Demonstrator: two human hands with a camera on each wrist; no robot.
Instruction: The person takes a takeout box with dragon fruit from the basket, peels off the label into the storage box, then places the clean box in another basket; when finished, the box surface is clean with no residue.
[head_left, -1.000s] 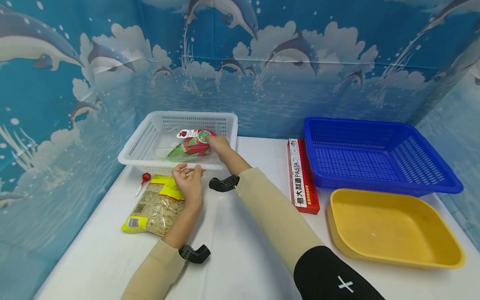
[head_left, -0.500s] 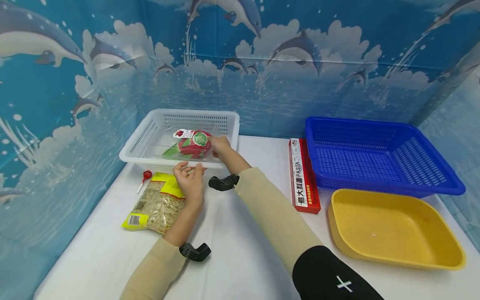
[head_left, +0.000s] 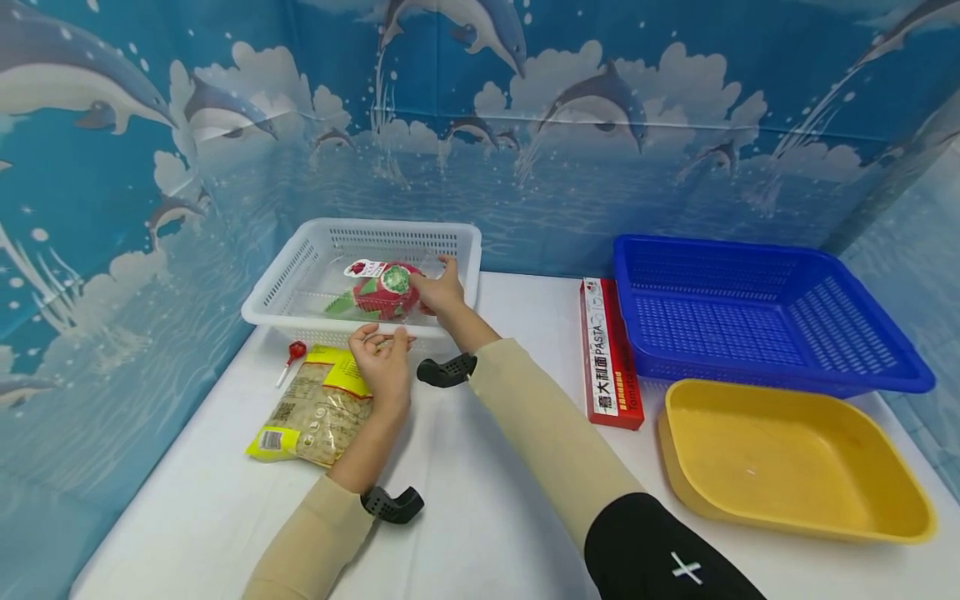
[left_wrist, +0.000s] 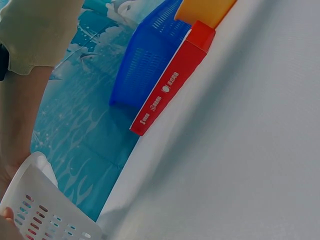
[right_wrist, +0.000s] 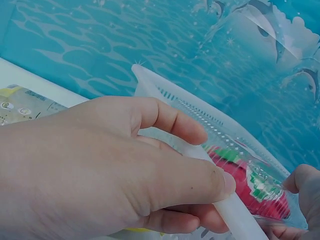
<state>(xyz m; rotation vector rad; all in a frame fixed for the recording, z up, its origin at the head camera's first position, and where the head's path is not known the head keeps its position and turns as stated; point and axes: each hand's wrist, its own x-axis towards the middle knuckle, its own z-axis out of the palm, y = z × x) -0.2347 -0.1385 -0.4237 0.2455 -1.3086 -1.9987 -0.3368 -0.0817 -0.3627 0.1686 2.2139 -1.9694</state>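
In the head view, my left hand (head_left: 382,367) pinches the front rim of the white perforated basket (head_left: 273,308); the right wrist view shows its thumb and fingers around that rim up close. Inside the basket lies a red-and-green dragon fruit (head_left: 386,296) in clear plastic packaging with a white label. My right hand (head_left: 446,300) reaches over the basket's front right and holds the package's right end, one finger sticking up. At the edge of the right wrist view, part of the right hand (right_wrist: 306,190) appears, its fingers on the package (right_wrist: 265,195).
A bag of beige food with yellow ends (head_left: 322,408) and a red lollipop (head_left: 296,350) lie in front of the white basket. On the right stand a red pasta box (head_left: 611,358), a blue basket (head_left: 735,371) and a yellow tray (head_left: 795,508). A dolphin-print curtain (head_left: 555,200) hangs behind.
The package has shifted slightly within the basket. One finger of my right hand has lifted and spread away from it. My left hand stays on the rim.
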